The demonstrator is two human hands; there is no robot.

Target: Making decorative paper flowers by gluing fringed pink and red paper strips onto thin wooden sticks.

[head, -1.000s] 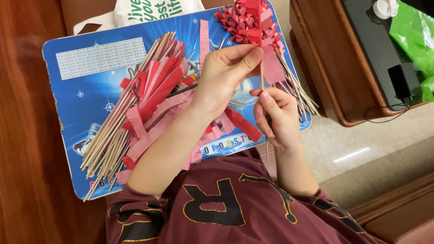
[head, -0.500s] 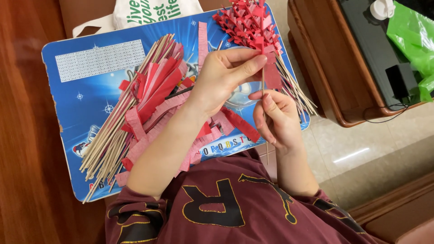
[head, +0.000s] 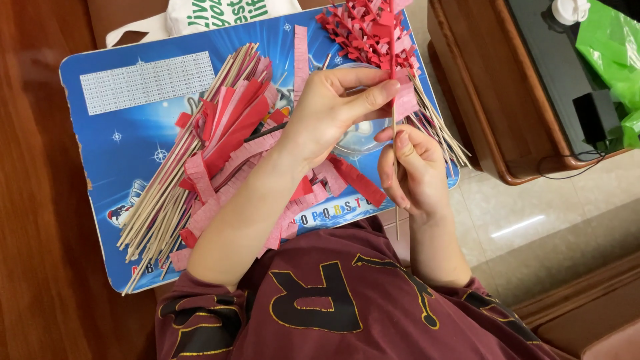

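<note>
The left hand [head: 333,110] pinches a pink fringed paper strip [head: 405,100] between its thumb and pointing finger, fingers close together. The right hand [head: 410,170] is curled around a thin wooden stick [head: 396,220], which stands almost straight up between both hands. The paper strip touches the stick near its top, just over the right thumb.

The stick looks very light and stiff, but so thin that it could snap if bent. A good place to hold it is low down, where the right hand grips it now. The paper looks soft and floppy and would tear easily at its little cuts, so a gentle pinch on the uncut edge seems best.

Under the hands lies a blue picture board with stars [head: 127,127]. On it sit a bundle of plain wooden sticks [head: 157,213], a heap of red and pink paper strips [head: 233,133], and a bunch of finished red fringed sticks [head: 363,33] near the top.
</note>
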